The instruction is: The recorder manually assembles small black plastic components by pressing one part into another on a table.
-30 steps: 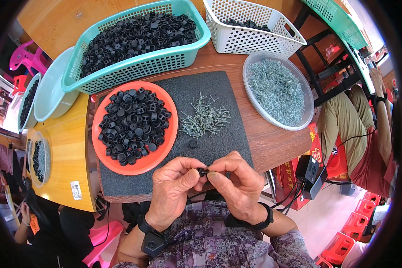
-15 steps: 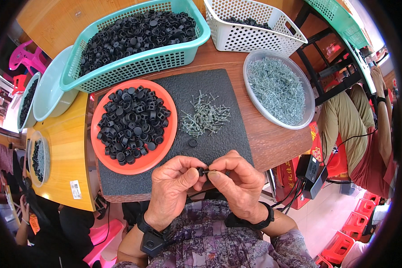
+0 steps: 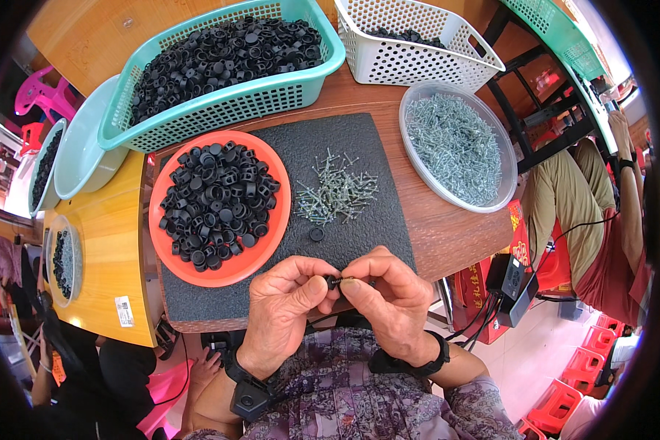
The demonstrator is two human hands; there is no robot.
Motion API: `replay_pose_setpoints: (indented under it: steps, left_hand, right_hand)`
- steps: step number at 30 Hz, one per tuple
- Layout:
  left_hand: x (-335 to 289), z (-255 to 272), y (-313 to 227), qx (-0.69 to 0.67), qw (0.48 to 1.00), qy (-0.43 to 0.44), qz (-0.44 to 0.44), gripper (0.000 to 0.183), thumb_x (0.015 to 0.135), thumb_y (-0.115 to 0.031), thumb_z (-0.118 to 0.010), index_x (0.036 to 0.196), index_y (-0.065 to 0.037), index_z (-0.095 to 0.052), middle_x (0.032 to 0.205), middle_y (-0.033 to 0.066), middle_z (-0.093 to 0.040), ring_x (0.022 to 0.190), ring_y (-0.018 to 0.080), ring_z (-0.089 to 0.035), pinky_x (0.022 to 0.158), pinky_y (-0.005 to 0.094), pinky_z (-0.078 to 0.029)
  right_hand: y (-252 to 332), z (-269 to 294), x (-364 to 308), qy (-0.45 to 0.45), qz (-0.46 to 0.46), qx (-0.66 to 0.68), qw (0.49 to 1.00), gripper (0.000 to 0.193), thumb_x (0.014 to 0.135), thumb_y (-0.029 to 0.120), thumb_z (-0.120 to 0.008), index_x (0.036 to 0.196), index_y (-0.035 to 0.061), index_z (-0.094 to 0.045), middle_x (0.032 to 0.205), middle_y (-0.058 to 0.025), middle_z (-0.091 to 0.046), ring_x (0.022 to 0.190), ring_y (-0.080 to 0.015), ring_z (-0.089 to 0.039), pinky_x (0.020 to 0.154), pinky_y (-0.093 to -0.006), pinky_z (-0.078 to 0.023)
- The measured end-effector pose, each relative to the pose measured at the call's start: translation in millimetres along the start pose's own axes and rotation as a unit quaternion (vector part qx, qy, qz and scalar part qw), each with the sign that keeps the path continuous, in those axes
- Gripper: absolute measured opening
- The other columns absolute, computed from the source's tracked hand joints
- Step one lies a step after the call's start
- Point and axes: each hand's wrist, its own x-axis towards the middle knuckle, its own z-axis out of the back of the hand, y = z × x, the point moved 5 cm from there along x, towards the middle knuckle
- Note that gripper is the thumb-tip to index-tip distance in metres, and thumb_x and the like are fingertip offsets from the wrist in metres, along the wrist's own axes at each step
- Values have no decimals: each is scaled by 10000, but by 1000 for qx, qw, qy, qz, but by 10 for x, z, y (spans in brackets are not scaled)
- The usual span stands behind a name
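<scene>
Both hands meet over the near edge of the dark mat. My left hand (image 3: 282,312) pinches a small black plastic cap (image 3: 330,281), mostly covered by the fingers. Between thumb and forefinger, my right hand (image 3: 394,302) grips a screw (image 3: 339,281) whose threaded end points into the cap. How deep it sits cannot be made out. Just beyond the fingers, one loose black cap (image 3: 316,234) lies on the mat (image 3: 374,227). A pile of screws (image 3: 337,189) spreads farther back on it. To the left stands a red-orange plate (image 3: 282,183) heaped with black caps.
A teal basket (image 3: 220,110) of black caps stands at the far left, a white basket (image 3: 425,70) beyond the mat. A clear tub (image 3: 411,158) of screws sits at right. A pale green basin (image 3: 88,158) is at left. Someone in tan trousers (image 3: 565,198) sits at right.
My hands hold nearly the same pose, with the screw still against the cap. At the lower left, another person has shifted, and a hand or foot now shows beside the pink stool.
</scene>
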Motion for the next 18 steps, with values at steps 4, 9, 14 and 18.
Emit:
replay_pose_setpoints:
  steps: [4, 9, 14, 18]
  left_hand:
    - [-2, 4, 3, 1, 1000, -8, 2, 246, 838, -164, -659, 997, 17, -604, 836, 56, -629, 706, 89, -580, 642, 201, -479]
    - [-9, 1, 15, 13, 1000, -20, 4, 232, 845, -155, -653, 995, 15, -605, 828, 49, -623, 698, 85, -573, 649, 199, -482]
    - [-11, 8, 13, 11, 999, -36, -6, 285, 819, -179, -682, 977, 34, -578, 803, 74, -630, 647, 121, -591, 613, 230, -502]
    - [-33, -12, 18, -1, 999, -35, 1, 237, 840, -129, -658, 1003, 33, -600, 816, 47, -613, 674, 83, -571, 610, 199, -491]
  right_hand:
    - [-35, 14, 7, -5, 6, -13, 1000, 117, 791, -69, -626, 902, -39, -606, 829, -65, -569, 681, -85, -529, 582, -218, -419]
    - [162, -48, 41, 8, 206, -212, 955, 203, 687, -89, -666, 869, -18, -612, 752, -89, -594, 636, -195, -533, 535, -264, -393]
    - [196, -97, 17, 6, 265, -262, 928, 230, 666, -81, -690, 877, -20, -621, 749, -95, -602, 635, -210, -532, 533, -279, -405]
    - [196, -88, 9, -4, 279, -276, 920, 239, 663, -65, -709, 881, -15, -628, 759, -92, -609, 633, -207, -535, 536, -285, -413]
